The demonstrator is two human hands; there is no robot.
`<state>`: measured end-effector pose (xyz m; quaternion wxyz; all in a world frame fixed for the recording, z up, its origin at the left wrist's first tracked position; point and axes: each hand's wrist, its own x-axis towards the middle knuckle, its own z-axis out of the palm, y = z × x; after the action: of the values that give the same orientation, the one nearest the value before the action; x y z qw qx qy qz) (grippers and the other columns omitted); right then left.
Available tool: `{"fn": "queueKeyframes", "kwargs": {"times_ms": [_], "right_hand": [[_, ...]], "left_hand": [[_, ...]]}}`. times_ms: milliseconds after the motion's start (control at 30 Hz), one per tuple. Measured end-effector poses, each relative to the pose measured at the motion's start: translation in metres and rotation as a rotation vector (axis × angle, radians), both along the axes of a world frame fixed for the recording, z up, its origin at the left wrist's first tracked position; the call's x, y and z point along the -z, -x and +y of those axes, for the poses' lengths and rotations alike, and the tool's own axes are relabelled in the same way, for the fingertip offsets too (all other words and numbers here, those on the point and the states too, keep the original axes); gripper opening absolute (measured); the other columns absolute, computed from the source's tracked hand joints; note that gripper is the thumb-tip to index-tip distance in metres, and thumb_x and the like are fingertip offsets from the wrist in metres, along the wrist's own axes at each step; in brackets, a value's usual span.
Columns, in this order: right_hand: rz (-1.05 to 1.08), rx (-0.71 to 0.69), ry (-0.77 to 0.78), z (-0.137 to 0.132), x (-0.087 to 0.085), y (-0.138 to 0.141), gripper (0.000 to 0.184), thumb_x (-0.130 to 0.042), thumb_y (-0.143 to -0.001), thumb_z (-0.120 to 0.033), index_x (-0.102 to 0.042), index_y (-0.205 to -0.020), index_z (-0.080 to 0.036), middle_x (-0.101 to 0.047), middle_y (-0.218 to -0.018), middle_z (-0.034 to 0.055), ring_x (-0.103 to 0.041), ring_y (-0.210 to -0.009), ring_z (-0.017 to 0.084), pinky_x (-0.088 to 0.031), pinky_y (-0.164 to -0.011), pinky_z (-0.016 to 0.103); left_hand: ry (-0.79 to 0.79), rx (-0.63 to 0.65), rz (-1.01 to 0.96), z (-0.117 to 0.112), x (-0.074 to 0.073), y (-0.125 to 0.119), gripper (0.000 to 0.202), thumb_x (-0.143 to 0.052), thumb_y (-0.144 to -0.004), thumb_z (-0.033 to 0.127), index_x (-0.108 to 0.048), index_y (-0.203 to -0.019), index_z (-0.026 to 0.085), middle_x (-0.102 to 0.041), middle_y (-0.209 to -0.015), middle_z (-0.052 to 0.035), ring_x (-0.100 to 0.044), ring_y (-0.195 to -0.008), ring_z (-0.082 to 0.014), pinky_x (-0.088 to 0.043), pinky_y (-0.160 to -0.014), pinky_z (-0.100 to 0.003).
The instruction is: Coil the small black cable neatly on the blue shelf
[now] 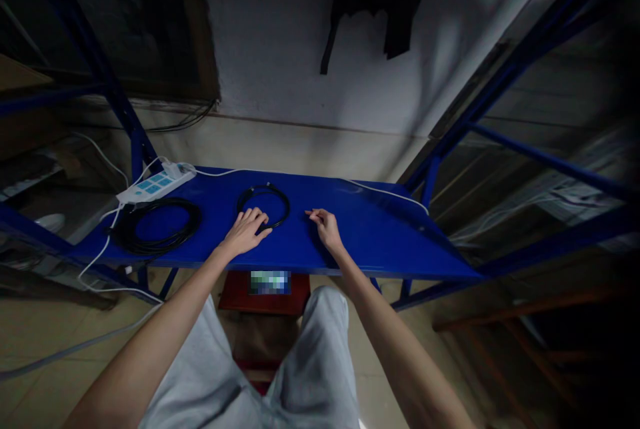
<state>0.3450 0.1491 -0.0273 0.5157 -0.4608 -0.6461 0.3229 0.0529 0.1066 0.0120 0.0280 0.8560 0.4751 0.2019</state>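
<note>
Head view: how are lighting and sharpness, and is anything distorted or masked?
Head view: dim, corners vignetted near black; blue table and the left hand on the small cable coil read clearly; shelf rails at the edges bow and smear; a pixelated patch sits below the table's front edge.

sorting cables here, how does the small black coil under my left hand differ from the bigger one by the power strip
The small coil is a thin ring of few loops; the large coil is wider and thicker, with many loops. The left hand rests on the small coil mid-table; the large coil lies untouched beside the power strip. Both are black and lie flat on the blue table.
</note>
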Motion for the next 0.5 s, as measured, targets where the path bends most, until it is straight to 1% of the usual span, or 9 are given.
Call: {"fn": "queueKeyframes", "kwargs": {"times_ms": [133, 200, 300, 400, 500], "right_hand": [[-0.01, -0.04, 0.01, -0.0019, -0.0012, -0.0001, 0.014, -0.06, -0.085, -0.032, -0.058, -0.076, -0.022, -0.075, -0.1, 0.0108, -0.067, -0.112, 0.028, -0.045, -0.101, 0.042], [-0.08, -0.041, 0.004, -0.0045, -0.0032, 0.0004, 0.009, -0.06, -0.083, -0.027, -0.057, -0.075, -0.022, -0.074, -0.104, 0.0108, -0.067, -0.111, 0.027, -0.045, -0.1, 0.041], [-0.228, 0.004, -0.056, -0.0075, -0.0046, 0.0007, 0.002, -0.061, -0.08, -0.023, -0.059, -0.079, -0.022, -0.072, -0.108, 0.0089, -0.064, -0.107, 0.025, -0.044, -0.098, 0.041], [-0.332, 0.072, -0.111, -0.0066, -0.0033, -0.0005, 0.004, -0.061, -0.077, -0.019, -0.062, -0.08, -0.022, -0.07, -0.096, 0.007, -0.061, -0.097, 0.024, -0.044, -0.091, 0.038], [-0.338, 0.098, -0.095, -0.0028, -0.001, -0.0019, 0.003, -0.062, -0.076, -0.019, -0.064, -0.074, -0.021, -0.068, -0.085, 0.0063, -0.058, -0.083, 0.022, -0.044, -0.082, 0.035]], "left_hand": [[0.003, 0.005, 0.02, -0.0027, -0.0007, -0.0019, 0.026, -0.047, -0.099, 0.047, -0.056, -0.11, 0.025, -0.057, -0.113, -0.0067, -0.052, -0.103, -0.026, -0.041, -0.09, -0.043], [-0.009, 0.016, 0.041, -0.0043, -0.0013, -0.0032, 0.026, -0.045, -0.1, 0.045, -0.056, -0.113, 0.025, -0.057, -0.114, -0.0072, -0.052, -0.104, -0.0262, -0.04, -0.09, -0.042], [-0.024, 0.036, 0.072, -0.0061, -0.0014, -0.0045, 0.027, -0.043, -0.101, 0.044, -0.056, -0.114, 0.024, -0.057, -0.114, -0.0079, -0.052, -0.104, -0.026, -0.04, -0.089, -0.041], [-0.027, 0.035, 0.083, -0.0062, -0.0009, -0.0046, 0.027, -0.042, -0.101, 0.043, -0.056, -0.112, 0.024, -0.058, -0.112, -0.0079, -0.052, -0.103, -0.0257, -0.04, -0.089, -0.04], [-0.035, 0.033, 0.084, -0.0055, -0.0001, -0.004, 0.027, -0.042, -0.101, 0.044, -0.056, -0.111, 0.023, -0.058, -0.111, -0.0079, -0.052, -0.103, -0.0259, -0.039, -0.089, -0.04]]}}
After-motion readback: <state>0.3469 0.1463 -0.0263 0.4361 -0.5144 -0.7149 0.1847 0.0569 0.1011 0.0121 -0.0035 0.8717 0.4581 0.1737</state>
